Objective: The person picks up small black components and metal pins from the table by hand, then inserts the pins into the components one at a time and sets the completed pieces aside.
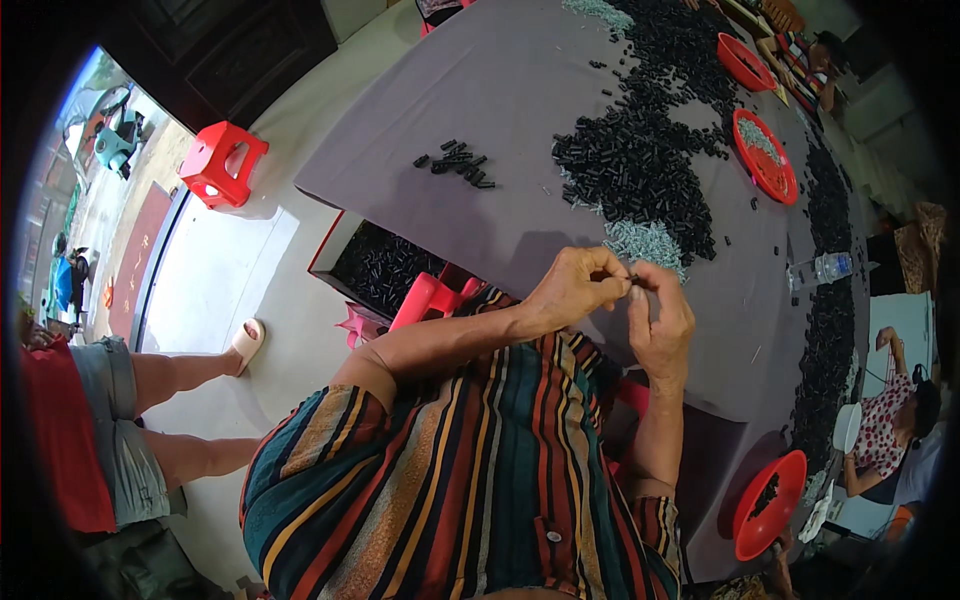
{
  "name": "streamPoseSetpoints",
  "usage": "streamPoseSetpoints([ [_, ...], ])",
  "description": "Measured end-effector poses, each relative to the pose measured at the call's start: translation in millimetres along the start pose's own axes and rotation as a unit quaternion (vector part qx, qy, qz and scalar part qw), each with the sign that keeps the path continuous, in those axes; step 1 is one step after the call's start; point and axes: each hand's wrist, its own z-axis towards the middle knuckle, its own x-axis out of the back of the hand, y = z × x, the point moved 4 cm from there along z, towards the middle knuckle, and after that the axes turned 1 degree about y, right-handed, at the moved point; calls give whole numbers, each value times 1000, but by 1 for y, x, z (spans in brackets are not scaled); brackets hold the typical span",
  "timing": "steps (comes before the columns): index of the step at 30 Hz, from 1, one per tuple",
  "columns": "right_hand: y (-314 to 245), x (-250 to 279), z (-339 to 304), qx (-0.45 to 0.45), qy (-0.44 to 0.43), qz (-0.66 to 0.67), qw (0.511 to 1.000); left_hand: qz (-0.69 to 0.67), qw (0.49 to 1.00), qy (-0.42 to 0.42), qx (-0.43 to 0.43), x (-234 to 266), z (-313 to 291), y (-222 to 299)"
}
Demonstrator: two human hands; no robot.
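My left hand (575,288) and my right hand (662,325) meet over the near edge of the cloth-covered table (420,110). Fingertips of both hands pinch a small dark cylindrical piece (634,279) between them; its details are too small to make out. Just beyond my hands lies a heap of small pale blue-green pins (642,242). Behind that spreads a large pile of short black tubes (630,165). A small separate group of black tubes (455,163) lies farther left on the cloth.
Red bowls (748,62), (765,155), (768,505) stand along the right side, near a plastic bottle (832,267). An open box of black tubes (385,268) sits below the table's left edge beside a pink-red stool (425,300). People stand at left and sit at right.
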Motion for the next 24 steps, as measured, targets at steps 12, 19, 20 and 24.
streamPoseSetpoints([
  [12,5,-23,-6,51,-53,-248,966,24,996,26,86,9,3,-13],
  [19,20,-37,-12,59,13,-155,986,66,992,7,110,12,5,-9],
  [20,21,-40,-14,58,14,-155,986,52,992,10,114,12,4,-9],
  [24,28,-45,-20,39,32,-130,990,86,991,9,102,12,5,-14],
])
